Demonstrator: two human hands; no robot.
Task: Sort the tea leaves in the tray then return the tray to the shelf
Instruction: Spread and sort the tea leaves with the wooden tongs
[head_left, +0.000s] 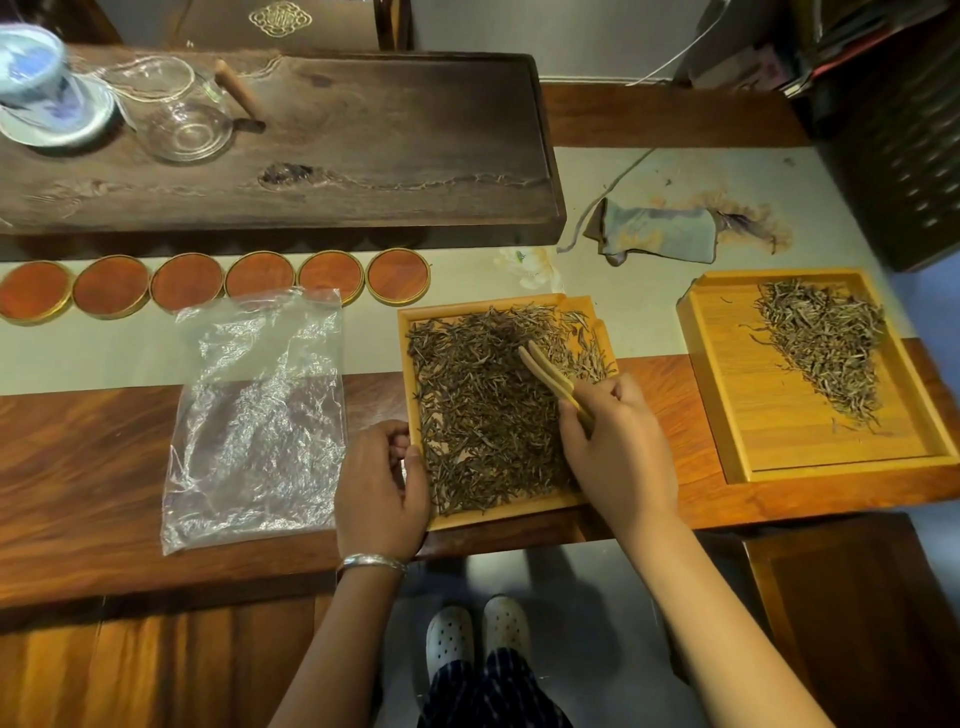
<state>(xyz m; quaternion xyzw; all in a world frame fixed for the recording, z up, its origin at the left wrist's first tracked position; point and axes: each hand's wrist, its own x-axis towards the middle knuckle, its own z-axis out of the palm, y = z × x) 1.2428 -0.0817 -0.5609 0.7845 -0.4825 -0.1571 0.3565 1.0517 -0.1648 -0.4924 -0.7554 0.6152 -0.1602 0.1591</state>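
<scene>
A light wooden tray (410, 384) lies at the table's front edge, covered with dark tea leaves (478, 405). My left hand (382, 493) grips the tray's left rim near its front corner. My right hand (618, 441) holds wooden tongs (550, 376) whose tips point up-left over the leaves in the tray's middle. A second, larger wooden tray (769, 415) lies to the right, carrying a paler pile of tea leaves (826, 348) along its right side.
A crumpled clear plastic bag (260, 415) lies left of the tray. Several round orange coasters (260, 278) line up behind it. A dark tea board (363, 145) holds a glass pitcher (182, 114) and a blue-white cup (36, 78). A cloth pouch (660, 231) lies at the back.
</scene>
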